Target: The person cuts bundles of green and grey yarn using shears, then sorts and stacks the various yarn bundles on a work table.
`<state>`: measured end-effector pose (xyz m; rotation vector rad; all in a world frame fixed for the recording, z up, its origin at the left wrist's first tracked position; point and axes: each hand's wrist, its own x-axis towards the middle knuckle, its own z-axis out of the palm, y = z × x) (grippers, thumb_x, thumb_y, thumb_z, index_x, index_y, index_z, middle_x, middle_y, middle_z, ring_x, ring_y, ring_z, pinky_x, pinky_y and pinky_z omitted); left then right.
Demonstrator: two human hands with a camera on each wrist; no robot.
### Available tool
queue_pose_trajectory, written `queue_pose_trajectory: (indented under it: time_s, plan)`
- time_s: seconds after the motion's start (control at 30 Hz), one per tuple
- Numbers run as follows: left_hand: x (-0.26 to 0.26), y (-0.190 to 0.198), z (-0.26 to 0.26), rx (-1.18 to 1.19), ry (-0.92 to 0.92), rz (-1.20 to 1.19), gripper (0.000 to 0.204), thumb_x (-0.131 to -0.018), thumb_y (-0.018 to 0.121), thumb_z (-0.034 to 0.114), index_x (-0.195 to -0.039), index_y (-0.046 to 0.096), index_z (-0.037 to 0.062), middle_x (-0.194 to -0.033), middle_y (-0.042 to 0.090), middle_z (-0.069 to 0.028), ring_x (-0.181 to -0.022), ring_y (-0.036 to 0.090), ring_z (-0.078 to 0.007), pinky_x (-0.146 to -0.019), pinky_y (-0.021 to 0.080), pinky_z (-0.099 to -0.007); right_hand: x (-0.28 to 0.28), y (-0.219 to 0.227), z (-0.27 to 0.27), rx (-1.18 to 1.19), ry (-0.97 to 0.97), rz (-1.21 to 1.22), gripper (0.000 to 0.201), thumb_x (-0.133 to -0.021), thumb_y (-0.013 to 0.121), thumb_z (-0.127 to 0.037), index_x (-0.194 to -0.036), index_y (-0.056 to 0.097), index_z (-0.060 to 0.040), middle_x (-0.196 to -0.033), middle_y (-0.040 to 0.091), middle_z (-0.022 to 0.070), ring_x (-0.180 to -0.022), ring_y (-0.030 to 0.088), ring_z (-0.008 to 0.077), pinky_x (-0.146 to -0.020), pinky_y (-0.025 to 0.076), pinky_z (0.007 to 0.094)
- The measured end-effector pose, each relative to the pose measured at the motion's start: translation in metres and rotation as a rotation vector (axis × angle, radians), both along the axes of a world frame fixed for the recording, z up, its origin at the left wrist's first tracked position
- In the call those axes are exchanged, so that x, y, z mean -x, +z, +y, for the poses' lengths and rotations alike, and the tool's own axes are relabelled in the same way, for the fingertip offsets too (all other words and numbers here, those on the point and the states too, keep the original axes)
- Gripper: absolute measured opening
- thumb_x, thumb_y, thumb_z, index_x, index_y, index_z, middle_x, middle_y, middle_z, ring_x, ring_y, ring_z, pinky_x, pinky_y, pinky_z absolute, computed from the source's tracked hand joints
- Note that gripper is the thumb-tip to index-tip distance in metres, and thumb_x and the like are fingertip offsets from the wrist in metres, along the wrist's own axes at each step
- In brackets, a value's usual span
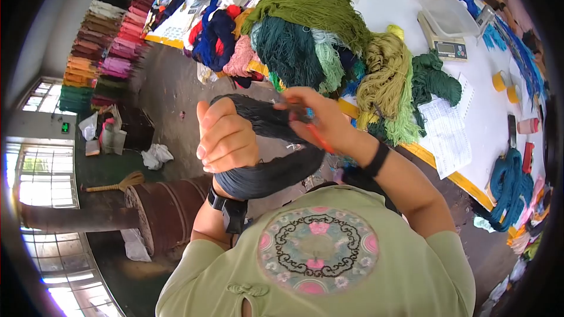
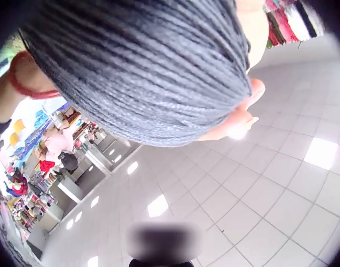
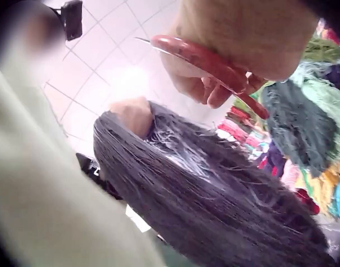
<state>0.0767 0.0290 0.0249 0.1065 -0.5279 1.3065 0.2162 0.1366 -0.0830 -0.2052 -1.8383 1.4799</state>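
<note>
A thick skein of dark grey yarn (image 1: pixel 267 147) is held up in the air in front of the person's chest, between the two hands and well above the floor. It loops round the left hand (image 1: pixel 226 138), whose fingers are curled tight over the bundle, so that the strands pass behind the knuckles and sag in a heavy curve below the wrist. The left wrist view shows the same strands (image 2: pixel 142 67) lying close across the palm, with fingertips poking out beside them. The right hand (image 1: pixel 317 118) meets the skein's upper end, its fingers bent and pinching at the yarn there; a pair of red-handled scissors (image 3: pixel 209 64) is tucked against that palm, gripped by the curled fingers, just above the grey strands (image 3: pixel 203 194).

Beyond the hands stands a white bench (image 1: pixel 399 6) with a yellow edge, heaped with skeins of green yarn (image 1: pixel 311 9), olive yarn (image 1: pixel 385 76) and navy yarn (image 1: pixel 217 35). A digital scale (image 1: pixel 446 32) and a printed sheet (image 1: pixel 449 132) lie on it. More coloured skeins (image 1: pixel 106 41) hang along the wall to the left.
</note>
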Motion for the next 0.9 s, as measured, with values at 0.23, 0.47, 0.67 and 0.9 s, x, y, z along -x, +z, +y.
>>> queue_pose_trajectory:
  time_s: [0.23, 0.47, 0.67, 0.9]
  plan:
    - [0.042, 0.034, -0.013, -0.037, 0.255, 0.138, 0.028, -0.104, 0.043, 0.022, -0.082, 0.044, 0.0044, -0.059, 0.053, -0.0097, -0.038, 0.048, -0.0106, -0.038, 0.047, -0.0235, -0.058, -0.124, 0.016, -0.081, -0.173, -0.304, 0.043, -0.081, 0.074, -0.015, -0.119, 0.057, -0.0073, -0.096, 0.067, 0.0161, -0.081, 0.066, 0.0339, -0.073, 0.052, 0.0410]
    - [0.057, 0.007, -0.012, 0.312, 0.359, 0.324, 0.029, -0.104, 0.041, 0.024, -0.079, 0.042, 0.0098, -0.064, 0.044, -0.0020, -0.045, 0.042, -0.0085, -0.045, 0.042, -0.0244, -0.240, -0.152, -0.029, 0.106, -0.336, -0.964, 0.041, -0.082, 0.072, -0.017, -0.119, 0.056, -0.0066, -0.094, 0.070, 0.0194, -0.090, 0.067, 0.0376, -0.077, 0.053, 0.0415]
    - [0.055, -0.022, 0.016, 0.392, 0.392, 0.468, 0.028, -0.106, 0.041, 0.026, -0.089, 0.046, 0.0043, -0.068, 0.043, -0.0031, -0.048, 0.041, -0.0095, -0.050, 0.040, -0.0243, -0.403, -0.222, -0.070, 0.479, -1.089, -1.286, 0.043, -0.086, 0.066, -0.038, -0.114, 0.057, -0.0064, -0.095, 0.070, 0.0218, -0.086, 0.067, 0.0415, -0.074, 0.052, 0.0483]
    - [0.010, -0.069, 0.050, 0.564, 0.367, 0.585, 0.031, -0.107, 0.040, 0.028, -0.098, 0.049, -0.0004, -0.072, 0.044, -0.0041, -0.050, 0.042, -0.0104, -0.055, 0.041, -0.0253, -0.502, -0.233, 0.012, 0.763, -1.289, -1.639, 0.063, -0.086, 0.064, -0.054, -0.113, 0.051, 0.0021, -0.109, 0.067, 0.0273, -0.105, 0.064, 0.0431, -0.088, 0.051, 0.0479]
